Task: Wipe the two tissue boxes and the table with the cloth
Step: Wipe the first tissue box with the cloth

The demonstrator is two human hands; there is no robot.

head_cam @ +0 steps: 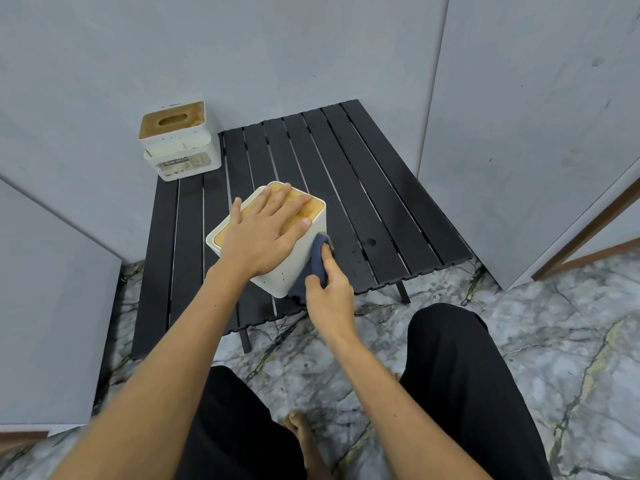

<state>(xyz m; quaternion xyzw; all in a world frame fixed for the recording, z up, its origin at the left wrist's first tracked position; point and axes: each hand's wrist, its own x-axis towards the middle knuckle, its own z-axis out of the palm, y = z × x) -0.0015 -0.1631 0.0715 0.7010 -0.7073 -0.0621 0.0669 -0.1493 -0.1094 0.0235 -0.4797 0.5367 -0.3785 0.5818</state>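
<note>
A grey wall panel [52, 306] is seen at far left, w/ more grey wall behind. At the back-left corner of the black slatted table [363, 188], the far tissue box [180, 147] is stood upright against the wall: white body, wooden lid w/ an oval slot, a printed label on its front side, text too small to be read. It is kept well apart from the near tissue box [294, 261], which is set approx. mid-table toward the front edge, turned at an angle to the slats.

The near box's wooden top is covered by the left hand [266, 230], laid flat, fingers straight and spread, palm pressed down; nothing is gripped by it. The box's white side is speckled w/ dark spots near the bottom corner.

Just right of that, the dark blue cloth [317, 261] is pressed against the box's right-hand side face and is bunched in the right hand [329, 296], whose fingers and thumb are curled round it. The cloth's lower end is seen hanging near the tabletop; whether it touches can't be told.

Further right on the slats, a dark wet-looking spot [370, 241] is visible. Table legs are seen under the front edge. Below, the marble-patterned floor [519, 341], black trousers and a bare foot [301, 431] are in view. At far right, a grey panel w/ brown trim is seen.
</note>
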